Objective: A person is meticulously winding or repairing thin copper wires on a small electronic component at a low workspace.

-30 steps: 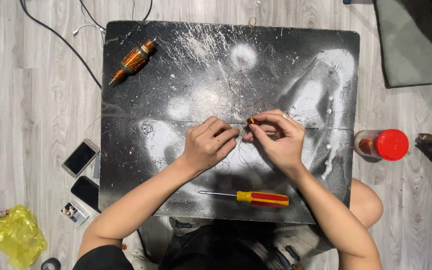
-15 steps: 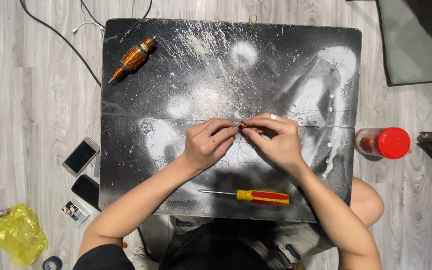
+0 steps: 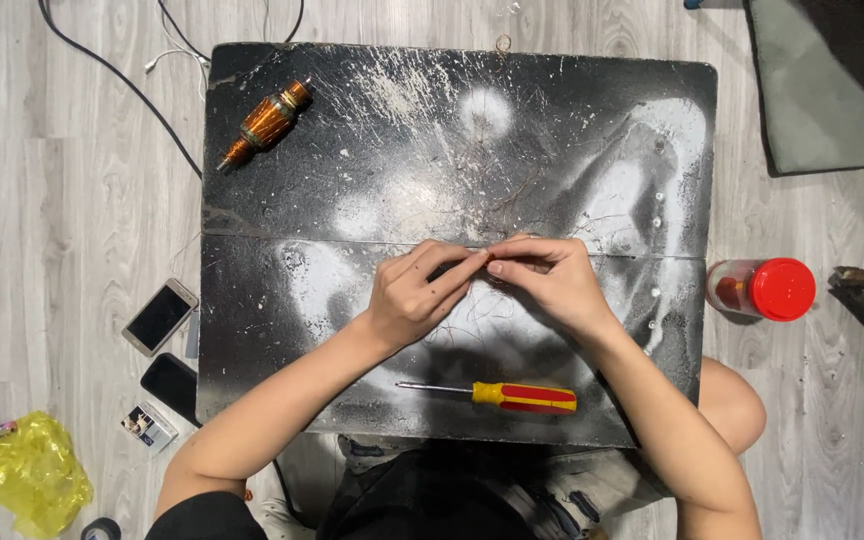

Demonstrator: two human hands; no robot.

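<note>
My left hand (image 3: 414, 295) and my right hand (image 3: 544, 275) meet fingertip to fingertip over the middle of a black, paint-spattered board (image 3: 352, 200). Between the pinched fingers is something very small, with thin copper wire strands (image 3: 482, 320) trailing around and below it; what exactly is pinched is too small to tell. A screwdriver with a yellow and red handle (image 3: 512, 396) lies on the board just below my hands, tip pointing left. A copper-wound motor armature (image 3: 264, 122) rests at the board's far left corner.
A jar with a red lid (image 3: 764, 289) lies on the wooden floor right of the board. Two phones (image 3: 159, 316) and a small card lie to the left, with a yellow plastic bag (image 3: 27, 475) at lower left. Black cables (image 3: 122, 75) run at upper left; a grey mat (image 3: 832, 80) upper right.
My hands have closed in together; the small orange piece seen at my right fingertips a second ago is now hidden between the pinched fingers.
</note>
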